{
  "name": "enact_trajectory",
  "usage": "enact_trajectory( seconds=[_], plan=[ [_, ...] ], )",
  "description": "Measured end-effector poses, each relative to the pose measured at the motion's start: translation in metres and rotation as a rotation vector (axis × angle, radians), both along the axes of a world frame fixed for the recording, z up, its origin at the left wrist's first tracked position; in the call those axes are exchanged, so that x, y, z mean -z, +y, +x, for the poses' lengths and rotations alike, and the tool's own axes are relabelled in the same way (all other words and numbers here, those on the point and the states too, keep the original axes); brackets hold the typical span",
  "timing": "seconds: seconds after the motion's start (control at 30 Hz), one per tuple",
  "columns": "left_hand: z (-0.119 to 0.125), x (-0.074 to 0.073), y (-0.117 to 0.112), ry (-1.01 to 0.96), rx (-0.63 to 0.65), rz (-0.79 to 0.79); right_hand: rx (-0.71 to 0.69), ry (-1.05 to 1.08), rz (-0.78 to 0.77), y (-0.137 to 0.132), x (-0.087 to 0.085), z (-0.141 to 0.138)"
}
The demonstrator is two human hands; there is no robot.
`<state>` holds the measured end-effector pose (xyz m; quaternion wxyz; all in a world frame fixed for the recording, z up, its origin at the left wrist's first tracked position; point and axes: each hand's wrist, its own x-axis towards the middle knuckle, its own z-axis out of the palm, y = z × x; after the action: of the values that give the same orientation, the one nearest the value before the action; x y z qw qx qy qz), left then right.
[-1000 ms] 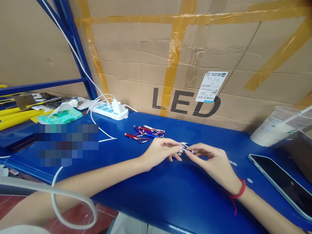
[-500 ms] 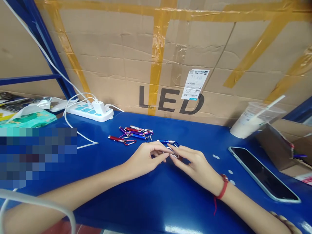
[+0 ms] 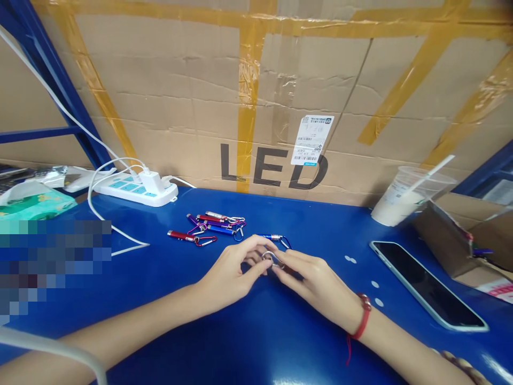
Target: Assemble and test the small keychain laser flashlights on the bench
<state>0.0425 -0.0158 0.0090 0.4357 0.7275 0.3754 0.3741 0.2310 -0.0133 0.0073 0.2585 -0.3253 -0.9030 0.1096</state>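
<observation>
My left hand [image 3: 238, 270] and my right hand [image 3: 323, 275] meet above the blue table. Between their fingertips is a silver carabiner clip [image 3: 276, 260], its bent wire loop showing. My right thumb and fingers pinch its right side, while my left thumb presses against its left end with the other fingers curled behind. Whatever hangs from the clip is hidden by my hands. Just beyond my fingertips lies a blue mini flashlight [image 3: 269, 236] with a blue clip. A small pile of red, blue and purple mini flashlights, including a red one [image 3: 182, 236], lies farther left.
A white power strip [image 3: 138, 188] with cables sits at the back left. On the right are a phone [image 3: 428, 286], a plastic cup with a straw [image 3: 395, 200] and an open cardboard box [image 3: 444, 235]. A large carton [image 3: 180, 107] stands behind the table [image 3: 224, 347].
The view has shifted slightly, so everything sits a little farther left. The clip has turned between my fingers, and my left thumb now rests against its loop.
</observation>
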Motion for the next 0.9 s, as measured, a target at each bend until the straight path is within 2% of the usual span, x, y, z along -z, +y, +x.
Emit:
enact_trajectory(
  seconds=[0.13, 0.3, 0.5, 0.73, 0.9],
  plan=[
    [-0.0008, 0.0023, 0.0032, -0.062, -0.072, -0.04, 0.008, 0.022, -0.019, 0.004, 0.0013, 0.0023],
    [-0.0001, -0.0003, 0.0055, -0.038, -0.094, -0.142, 0.038, 0.071, -0.029, 0.0065, 0.0007, 0.0009],
    [0.0003, -0.0026, 0.0055, -0.086, -0.087, -0.28, 0.085, 0.244, -0.269, 0.0025, -0.0069, -0.0061],
    [-0.0005, 0.0027, 0.0072, -0.094, -0.162, -0.274, 0.112, 0.331, -0.373, 0.0017, -0.0026, -0.0062],
    [-0.0005, 0.0016, 0.0061, -0.058, -0.161, -0.28, 0.095, 0.449, -0.536, 0.0034, -0.0019, -0.0059]
  ],
)
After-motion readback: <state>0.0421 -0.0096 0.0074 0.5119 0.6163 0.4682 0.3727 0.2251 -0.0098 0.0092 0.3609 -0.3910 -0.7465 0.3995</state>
